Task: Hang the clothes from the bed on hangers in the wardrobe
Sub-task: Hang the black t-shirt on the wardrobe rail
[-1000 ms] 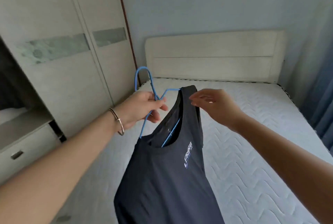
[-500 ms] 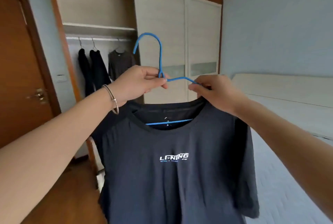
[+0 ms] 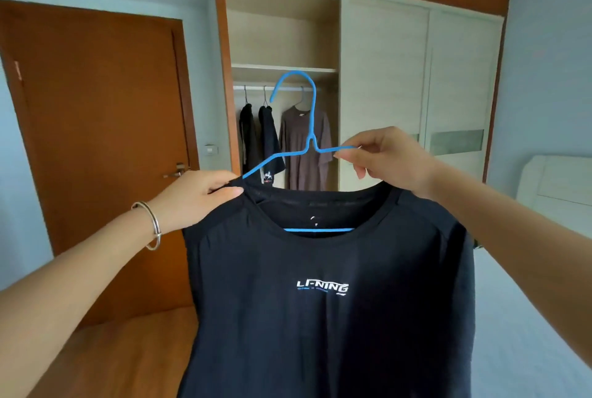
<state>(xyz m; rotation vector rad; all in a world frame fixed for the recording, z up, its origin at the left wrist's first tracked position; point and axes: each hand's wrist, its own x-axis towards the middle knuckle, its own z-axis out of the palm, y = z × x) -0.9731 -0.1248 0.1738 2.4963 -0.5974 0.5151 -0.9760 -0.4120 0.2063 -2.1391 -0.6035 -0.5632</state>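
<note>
A dark navy T-shirt [image 3: 323,301] with a white chest logo hangs in front of me on a blue wire hanger [image 3: 310,128]. My left hand [image 3: 198,195] pinches the shirt's left shoulder at the collar. My right hand [image 3: 387,157] grips the hanger's right arm above the shirt's right shoulder. The hanger's hook points up, in line with the open wardrobe [image 3: 282,45] behind. The wardrobe rail [image 3: 256,87] carries three hung garments [image 3: 304,144].
A brown door [image 3: 96,141] stands shut left of the wardrobe. The wardrobe's pale sliding doors [image 3: 416,93] cover its right part. The bed [image 3: 525,333] with a white headboard lies at the right. Wooden floor shows at the lower left.
My view has turned from the bed to face the wardrobe squarely. My left hand has slid from the hanger's neck to the shirt's left shoulder. The shirt now hangs spread on the hanger.
</note>
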